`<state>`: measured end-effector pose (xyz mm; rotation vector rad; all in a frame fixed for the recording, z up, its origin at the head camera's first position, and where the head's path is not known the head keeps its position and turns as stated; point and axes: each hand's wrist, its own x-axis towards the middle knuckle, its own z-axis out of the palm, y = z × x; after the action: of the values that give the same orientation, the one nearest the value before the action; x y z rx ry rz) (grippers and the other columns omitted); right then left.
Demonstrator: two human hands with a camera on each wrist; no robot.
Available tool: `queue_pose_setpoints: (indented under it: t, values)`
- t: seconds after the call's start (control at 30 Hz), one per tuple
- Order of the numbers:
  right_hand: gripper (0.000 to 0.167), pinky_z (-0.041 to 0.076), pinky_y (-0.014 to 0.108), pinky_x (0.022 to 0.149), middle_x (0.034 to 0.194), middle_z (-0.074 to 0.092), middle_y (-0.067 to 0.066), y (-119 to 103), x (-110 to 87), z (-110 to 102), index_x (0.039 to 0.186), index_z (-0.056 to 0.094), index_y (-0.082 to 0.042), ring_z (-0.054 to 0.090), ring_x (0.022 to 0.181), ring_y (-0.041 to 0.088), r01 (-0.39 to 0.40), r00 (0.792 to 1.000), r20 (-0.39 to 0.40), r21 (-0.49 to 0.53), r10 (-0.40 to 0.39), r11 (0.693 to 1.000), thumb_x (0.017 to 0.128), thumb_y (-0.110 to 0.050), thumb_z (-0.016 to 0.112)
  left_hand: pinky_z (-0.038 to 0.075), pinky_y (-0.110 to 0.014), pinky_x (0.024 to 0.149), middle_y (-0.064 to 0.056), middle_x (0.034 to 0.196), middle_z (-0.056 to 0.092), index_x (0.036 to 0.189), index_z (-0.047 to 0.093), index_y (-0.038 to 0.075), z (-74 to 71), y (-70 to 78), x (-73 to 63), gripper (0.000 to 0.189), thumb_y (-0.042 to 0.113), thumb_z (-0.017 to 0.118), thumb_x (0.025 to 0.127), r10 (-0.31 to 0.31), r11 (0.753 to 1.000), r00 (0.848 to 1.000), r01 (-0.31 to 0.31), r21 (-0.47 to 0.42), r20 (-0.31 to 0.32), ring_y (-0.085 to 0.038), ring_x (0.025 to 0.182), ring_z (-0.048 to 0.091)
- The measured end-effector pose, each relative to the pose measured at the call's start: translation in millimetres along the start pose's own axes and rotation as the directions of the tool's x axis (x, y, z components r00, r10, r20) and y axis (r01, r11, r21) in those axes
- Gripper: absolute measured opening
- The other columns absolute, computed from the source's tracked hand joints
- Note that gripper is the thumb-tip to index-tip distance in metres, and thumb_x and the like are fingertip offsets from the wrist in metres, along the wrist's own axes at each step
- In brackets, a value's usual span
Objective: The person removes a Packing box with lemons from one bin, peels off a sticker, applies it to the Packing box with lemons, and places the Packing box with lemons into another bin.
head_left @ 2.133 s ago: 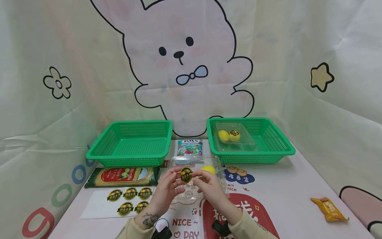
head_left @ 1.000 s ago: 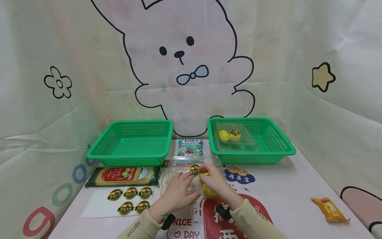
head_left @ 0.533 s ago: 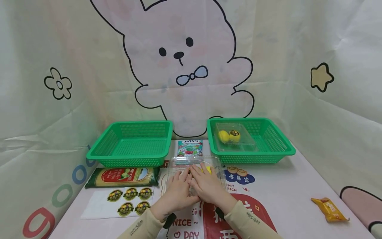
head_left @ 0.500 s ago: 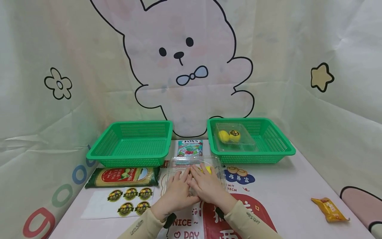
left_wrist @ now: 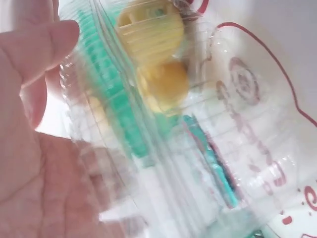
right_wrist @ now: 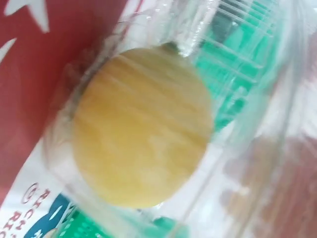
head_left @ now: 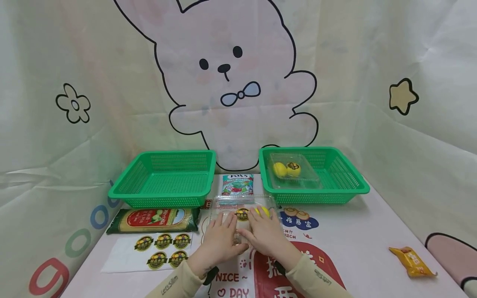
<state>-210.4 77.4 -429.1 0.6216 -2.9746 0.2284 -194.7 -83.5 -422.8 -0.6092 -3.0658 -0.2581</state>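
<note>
A clear plastic clamshell box (head_left: pixel 223 201) lies in front of me with its lid down. Yellow, lemon-like fruit (head_left: pixel 263 212) shows through it; the left wrist view has two yellow fruits (left_wrist: pixel 163 84) inside, and one yellow fruit (right_wrist: pixel 143 129) fills the right wrist view. A round black-and-gold sticker (head_left: pixel 242 214) lies on the lid, between my two hands. My left hand (head_left: pixel 219 243) rests on the lid's left part with fingers extended. On the right part my right hand (head_left: pixel 266 231) lies spread, fingertips beside the sticker and over the fruit.
A white sheet (head_left: pixel 121 254) with several similar stickers lies at left, below a noodle packet (head_left: pixel 158 220). Two green baskets stand behind: the left basket (head_left: pixel 164 200) and the right basket (head_left: pixel 313 196), which holds another fruit box (head_left: pixel 296 169). A candy bag (head_left: pixel 237 184) and orange snack packet (head_left: pixel 411 261) lie nearby.
The sticker, earlier held up between both hands' fingers, now lies on the box lid. Both hands came down onto the lid, covered the sticker, then moved apart so it shows again.
</note>
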Motion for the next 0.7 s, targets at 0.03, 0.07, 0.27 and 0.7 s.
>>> queue_pose_setpoints:
  t: [0.03,0.07,0.27,0.7]
  values:
    - [0.074,0.017,0.062,0.107,0.144,0.041,0.010,0,-0.2,0,0.137,0.045,-0.006,0.030,0.136,0.031,-0.001,1.000,-0.006,0.002,0.001,1.000,0.092,-0.062,0.029,0.028,-0.057,0.105,-0.015,0.147,0.033,0.141,0.036,0.001,-0.3,0.5,0.0,0.088,0.064,0.051,0.081,-0.001,1.000,1.000,0.001,-0.002,-0.009,-0.040,0.136,0.024]
    - [0.074,0.017,0.062,0.107,0.144,0.040,0.010,0,-0.5,-1,0.137,0.044,-0.006,0.029,0.137,0.031,0.007,1.000,-0.009,0.007,-0.007,1.000,0.092,-0.062,0.028,0.028,-0.058,0.104,-0.016,0.147,0.033,0.141,0.035,0.001,-0.5,1.1,0.0,0.088,0.063,0.051,0.081,0.003,1.000,1.000,-0.004,-0.005,-0.018,-0.040,0.136,0.024]
    - [0.072,0.015,0.062,0.108,0.148,0.036,0.006,1,-3.0,1,0.140,0.041,-0.010,0.022,0.140,0.028,0.097,0.995,0.017,0.024,-0.097,0.995,0.093,-0.061,0.023,0.025,-0.062,0.103,-0.011,0.149,0.032,0.142,0.037,0.007,2.0,-0.3,-1.2,0.085,0.060,0.057,0.079,0.062,0.998,0.997,-0.062,0.006,-0.045,-0.040,0.136,0.025]
    - [0.044,0.044,0.051,0.094,0.128,0.054,0.019,54,-14.5,-11,0.124,0.055,0.000,0.050,0.117,0.036,-0.176,0.919,-0.161,0.647,0.359,0.742,0.090,-0.029,0.057,0.037,-0.056,0.099,-0.020,0.140,0.040,0.132,0.047,0.003,-5.3,-42.5,-16.0,0.062,0.035,0.067,0.082,-0.248,0.834,0.919,0.041,-0.551,-0.307,-0.039,0.125,0.041]
